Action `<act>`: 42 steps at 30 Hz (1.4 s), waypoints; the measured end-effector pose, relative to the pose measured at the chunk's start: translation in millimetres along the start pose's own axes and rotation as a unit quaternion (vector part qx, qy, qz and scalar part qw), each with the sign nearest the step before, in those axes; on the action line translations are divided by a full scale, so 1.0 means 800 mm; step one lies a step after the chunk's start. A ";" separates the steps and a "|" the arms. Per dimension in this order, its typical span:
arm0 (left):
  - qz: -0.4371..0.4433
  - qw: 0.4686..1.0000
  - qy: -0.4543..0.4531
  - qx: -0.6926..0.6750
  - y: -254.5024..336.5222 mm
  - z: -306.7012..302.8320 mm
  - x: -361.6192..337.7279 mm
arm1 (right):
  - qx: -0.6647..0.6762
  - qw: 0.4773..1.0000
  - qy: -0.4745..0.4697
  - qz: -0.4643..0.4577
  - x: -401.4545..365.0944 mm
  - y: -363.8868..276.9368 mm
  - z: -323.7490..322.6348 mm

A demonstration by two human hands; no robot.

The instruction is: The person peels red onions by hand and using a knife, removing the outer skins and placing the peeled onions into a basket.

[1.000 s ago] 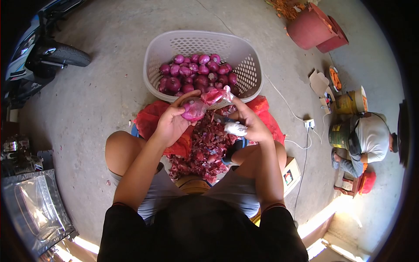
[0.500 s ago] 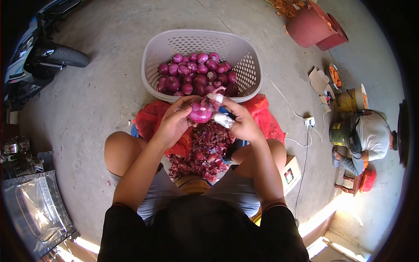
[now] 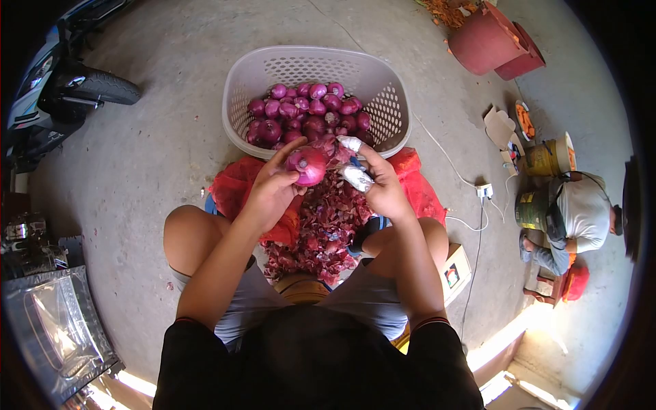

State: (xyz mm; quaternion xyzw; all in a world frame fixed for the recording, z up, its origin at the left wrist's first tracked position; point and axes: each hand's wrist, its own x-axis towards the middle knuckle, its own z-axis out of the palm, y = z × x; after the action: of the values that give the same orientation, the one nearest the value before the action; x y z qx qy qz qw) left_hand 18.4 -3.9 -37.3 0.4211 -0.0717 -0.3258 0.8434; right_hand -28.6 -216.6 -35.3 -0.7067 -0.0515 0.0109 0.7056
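Observation:
My left hand (image 3: pixel 272 190) is closed around a red onion (image 3: pixel 305 166), its smooth, shiny side facing up. Beside the onion, loose papery onion skin (image 3: pixel 333 152) spreads toward my right hand (image 3: pixel 381 188). The right thumb and index finger are wrapped in silvery covering and stand apart, with the index fingertip right at the skin. Below both hands lies a heap of onion peelings (image 3: pixel 328 225) between my legs. Just ahead stands a grey perforated basket (image 3: pixel 314 56) holding many red onions (image 3: pixel 316 107).
Red mesh sacking (image 3: pixel 418 188) lies on both sides of the peelings. At right, a power strip (image 3: pixel 484 190) trails cables over the floor, near a seated person (image 3: pixel 581 212) and buckets (image 3: pixel 547 157). Red tubs (image 3: pixel 485 41) stand far right; a motorcycle wheel (image 3: pixel 102 85) is at left.
The right hand has drawn slightly away from the onion, its thumb and index finger spreading apart. The onion has shifted a little left and turned, with loose skin now at its right side.

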 end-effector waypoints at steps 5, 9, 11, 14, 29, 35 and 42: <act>0.008 0.997 -0.003 -0.079 0.004 -0.002 0.000 | 0.002 1.000 -0.006 0.012 -0.002 -0.015 -0.005; 0.019 0.993 -0.001 -0.113 0.005 -0.004 -0.001 | -0.020 0.999 -0.038 0.007 -0.006 -0.024 -0.015; 0.014 0.992 0.007 -0.127 0.005 -0.008 0.000 | -0.033 0.996 -0.082 0.016 -0.006 -0.023 -0.024; 0.020 0.995 0.034 -0.089 0.004 -0.011 0.003 | -0.172 0.971 -0.151 0.072 -0.012 -0.021 -0.040; 0.034 0.996 0.078 0.020 -0.005 -0.002 0.002 | -0.260 0.962 -0.081 0.003 -0.013 -0.021 -0.005; 0.033 0.997 0.070 0.016 -0.008 0.004 0.003 | -0.322 0.940 -0.047 -0.099 -0.005 -0.012 0.010; 0.039 0.997 0.042 0.049 -0.011 0.001 0.000 | -0.290 0.955 -0.044 -0.045 -0.005 -0.019 0.011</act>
State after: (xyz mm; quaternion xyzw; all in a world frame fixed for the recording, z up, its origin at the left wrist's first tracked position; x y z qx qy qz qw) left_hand 13.6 -8.1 -43.4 0.4717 -0.0685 -0.2712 0.8362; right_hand -34.2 -208.0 -20.4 -0.8769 -0.1154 -0.0050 0.4666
